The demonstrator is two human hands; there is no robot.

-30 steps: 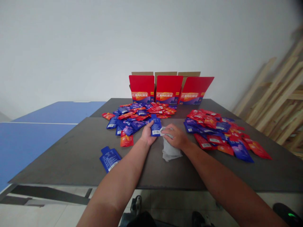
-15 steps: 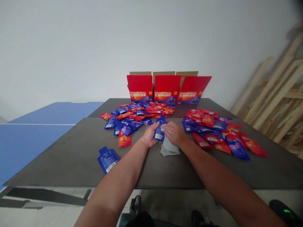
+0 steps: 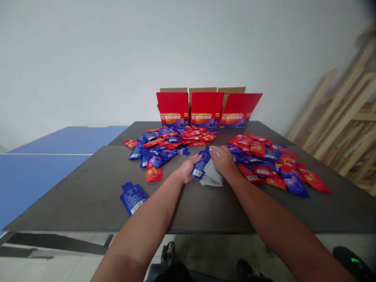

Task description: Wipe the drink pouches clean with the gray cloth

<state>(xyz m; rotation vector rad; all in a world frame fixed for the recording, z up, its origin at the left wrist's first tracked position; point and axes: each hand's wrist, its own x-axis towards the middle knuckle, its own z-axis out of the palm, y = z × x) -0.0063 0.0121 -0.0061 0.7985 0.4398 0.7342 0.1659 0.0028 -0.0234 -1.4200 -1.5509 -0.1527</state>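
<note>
- The left hand grips a blue spout pouch by its left edge, thumb on top; how its underside fingers sit cannot be told.
- The pouch is above the dark gray table, between the hands, tilted, barcode end nearer the person.
- The right hand has its fingers curled on a gray-white cloth, which hangs against the pouch's right side.
- A loose blue pouch lies by the left forearm.
- Mixed red-and-blue pouch piles lie left and right, before three open red cartons.
</note>
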